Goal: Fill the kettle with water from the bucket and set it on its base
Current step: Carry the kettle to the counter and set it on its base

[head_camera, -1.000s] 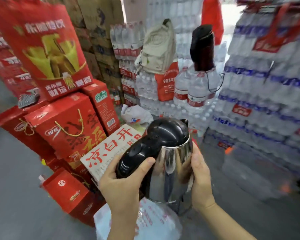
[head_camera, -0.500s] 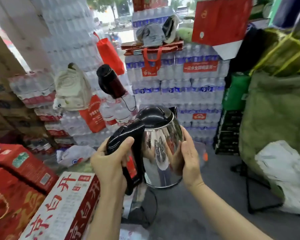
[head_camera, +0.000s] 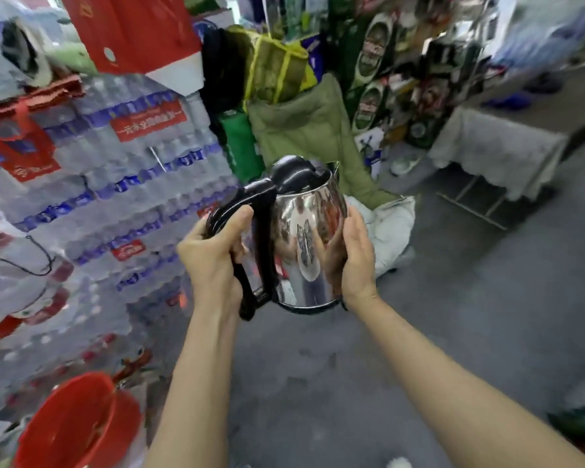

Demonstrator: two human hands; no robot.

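Two-handed hold: left fingers (head_camera: 234, 225) wrap kettle (head_camera: 306, 238) handle (head_camera: 260, 202), right fingers (head_camera: 351, 228) cup body.

Person turned right: red gift boxes gone from sight, green bundles (head_camera: 277, 69) and cloth-covered table (head_camera: 497, 146) now ahead. With turn, kettle (head_camera: 304, 238) carried away from boxes. Red bucket (head_camera: 78, 423) now at lower left, beside water-bottle stacks (head_camera: 132, 184).

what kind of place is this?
Likely a small grocery shop or stockroom: shrink-wrapped packs of bottled water stacked high, green drink cartons at the back, a red paper gift bag above.
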